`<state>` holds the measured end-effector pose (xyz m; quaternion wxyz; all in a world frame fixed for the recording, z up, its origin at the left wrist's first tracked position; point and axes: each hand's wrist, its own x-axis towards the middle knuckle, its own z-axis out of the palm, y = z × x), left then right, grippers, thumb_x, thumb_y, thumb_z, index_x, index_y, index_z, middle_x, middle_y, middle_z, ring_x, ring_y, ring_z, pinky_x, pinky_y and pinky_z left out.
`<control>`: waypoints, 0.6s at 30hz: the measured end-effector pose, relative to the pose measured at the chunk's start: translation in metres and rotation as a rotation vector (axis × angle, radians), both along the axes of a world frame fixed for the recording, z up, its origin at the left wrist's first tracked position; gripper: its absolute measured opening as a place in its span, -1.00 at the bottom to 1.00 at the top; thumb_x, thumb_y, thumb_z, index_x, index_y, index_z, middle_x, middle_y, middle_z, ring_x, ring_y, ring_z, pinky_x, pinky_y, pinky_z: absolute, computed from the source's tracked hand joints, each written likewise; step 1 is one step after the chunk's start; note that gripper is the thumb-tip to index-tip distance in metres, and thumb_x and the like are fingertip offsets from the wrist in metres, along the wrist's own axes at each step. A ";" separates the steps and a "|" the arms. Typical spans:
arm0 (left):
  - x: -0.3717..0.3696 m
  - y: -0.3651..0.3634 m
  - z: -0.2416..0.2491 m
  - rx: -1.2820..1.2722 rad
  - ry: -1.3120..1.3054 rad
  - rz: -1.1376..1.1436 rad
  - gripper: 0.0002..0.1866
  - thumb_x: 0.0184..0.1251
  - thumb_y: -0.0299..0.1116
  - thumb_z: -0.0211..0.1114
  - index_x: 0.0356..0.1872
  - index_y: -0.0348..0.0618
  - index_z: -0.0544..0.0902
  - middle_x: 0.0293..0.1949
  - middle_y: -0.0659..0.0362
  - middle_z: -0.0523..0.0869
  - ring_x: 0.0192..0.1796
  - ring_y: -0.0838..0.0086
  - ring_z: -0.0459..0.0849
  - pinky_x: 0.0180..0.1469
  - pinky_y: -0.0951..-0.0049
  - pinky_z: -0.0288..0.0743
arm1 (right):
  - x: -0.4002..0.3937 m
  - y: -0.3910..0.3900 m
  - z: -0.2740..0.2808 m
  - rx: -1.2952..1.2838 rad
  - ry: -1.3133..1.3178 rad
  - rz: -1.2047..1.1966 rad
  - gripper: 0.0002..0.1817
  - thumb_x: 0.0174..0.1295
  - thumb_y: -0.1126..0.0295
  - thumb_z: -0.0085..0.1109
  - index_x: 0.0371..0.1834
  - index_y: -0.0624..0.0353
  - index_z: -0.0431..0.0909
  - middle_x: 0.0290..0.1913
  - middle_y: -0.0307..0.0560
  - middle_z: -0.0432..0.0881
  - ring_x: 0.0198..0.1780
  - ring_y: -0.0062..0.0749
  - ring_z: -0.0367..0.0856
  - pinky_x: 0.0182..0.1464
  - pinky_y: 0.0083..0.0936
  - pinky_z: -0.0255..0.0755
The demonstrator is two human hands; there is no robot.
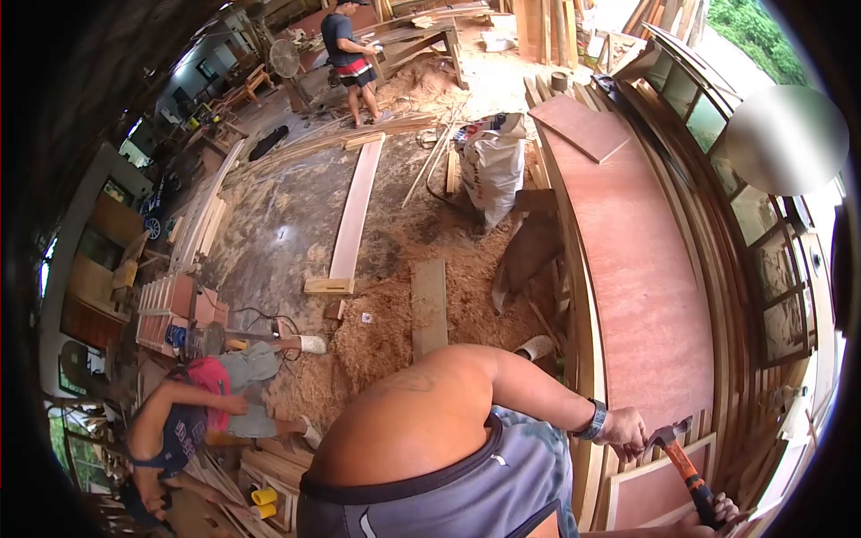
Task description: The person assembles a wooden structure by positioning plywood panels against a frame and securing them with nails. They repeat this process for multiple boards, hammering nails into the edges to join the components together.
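A claw hammer with an orange and black handle angles down to the right. My right hand, at the lower right, is wrapped around the black end of its grip. My left hand, with a watch on the wrist, has its fingers pinched together right beside the hammer head; whatever they hold is too small to make out. Under both hands lies a light wooden frame with a reddish panel inside. Beyond it, a long reddish plywood sheet stretches away, a smaller plywood piece on its far end.
Long boards and glazed window frames line the right side. A white sack stands amid sawdust. One co-worker bends at lower left; another person stands at the back. A long plank lies on the floor.
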<state>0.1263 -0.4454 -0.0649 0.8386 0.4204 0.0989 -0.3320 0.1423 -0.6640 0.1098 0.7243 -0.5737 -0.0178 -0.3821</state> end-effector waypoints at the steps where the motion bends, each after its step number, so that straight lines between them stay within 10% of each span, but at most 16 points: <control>1: 0.001 0.001 -0.001 -0.010 0.006 -0.018 -0.91 0.30 -0.58 0.36 -0.21 -0.37 0.72 -0.41 0.03 0.78 -0.40 0.34 0.82 -0.38 0.33 0.79 | -0.001 -0.006 -0.004 -0.048 0.003 -0.030 -0.59 0.50 0.19 0.12 -0.55 0.04 0.36 -0.60 -0.20 0.43 -0.57 -0.44 0.46 -0.41 -0.39 0.53; 4: 0.010 0.010 -0.006 -0.086 -0.156 -0.180 -0.80 0.33 -0.49 0.44 -0.10 -0.38 0.71 -0.38 0.01 0.79 -0.32 0.30 0.86 -0.35 0.26 0.81 | -0.014 -0.046 -0.027 -0.431 0.005 -0.236 -0.66 0.49 0.30 0.11 -0.51 0.04 0.34 -0.56 -0.16 0.46 -0.52 -0.43 0.49 -0.36 -0.38 0.50; 6: 0.019 0.024 -0.003 -0.036 -0.188 -0.355 -0.74 0.43 -0.43 0.37 0.04 -0.37 0.72 -0.24 0.02 0.82 -0.21 0.32 0.86 -0.16 0.32 0.80 | -0.037 -0.014 0.003 0.245 -0.075 0.449 -0.72 0.53 0.36 -0.02 -0.43 0.01 0.32 -0.48 -0.26 0.29 -0.40 -0.55 0.31 -0.24 -0.60 0.28; 8: 0.032 0.040 0.021 0.122 -0.128 -0.536 -0.63 0.46 -0.44 0.33 0.21 -0.39 0.64 -0.04 0.02 0.80 -0.02 0.35 0.82 0.06 0.35 0.74 | -0.058 0.025 0.022 0.601 0.066 0.006 -0.76 0.42 0.41 0.09 -0.43 -0.07 0.31 -0.49 -0.29 0.28 -0.42 -0.60 0.26 -0.23 -0.65 0.29; 9: 0.048 0.045 0.004 0.306 -0.241 -0.634 -0.62 0.47 -0.48 0.30 0.24 -0.40 0.61 0.04 0.01 0.78 0.10 0.36 0.78 0.17 0.34 0.70 | -0.061 0.017 0.014 0.741 -0.153 0.586 -0.87 0.42 0.43 0.07 -0.34 0.04 0.44 -0.44 -0.22 0.45 -0.32 -0.55 0.46 -0.07 -0.61 0.49; 11: 0.061 0.069 -0.005 0.206 -0.171 -0.585 -0.59 0.48 -0.54 0.25 0.29 -0.49 0.52 0.12 -0.10 0.72 0.16 0.22 0.75 0.24 0.28 0.69 | -0.085 0.032 0.013 0.179 0.196 -0.116 -0.91 0.45 0.47 0.09 -0.16 0.24 0.57 -0.31 -0.17 0.65 -0.31 -0.58 0.61 -0.21 -0.60 0.52; 18: 0.110 0.120 -0.022 0.208 0.175 -0.755 -0.73 0.53 -0.59 0.18 0.17 -0.45 0.54 -0.09 -0.11 0.78 -0.14 0.25 0.84 -0.08 0.39 0.80 | -0.160 0.057 0.014 0.189 0.396 -0.643 -0.80 0.28 0.39 0.44 -0.39 0.17 0.59 -0.52 -0.34 0.53 -0.50 -0.75 0.44 -0.44 -0.71 0.29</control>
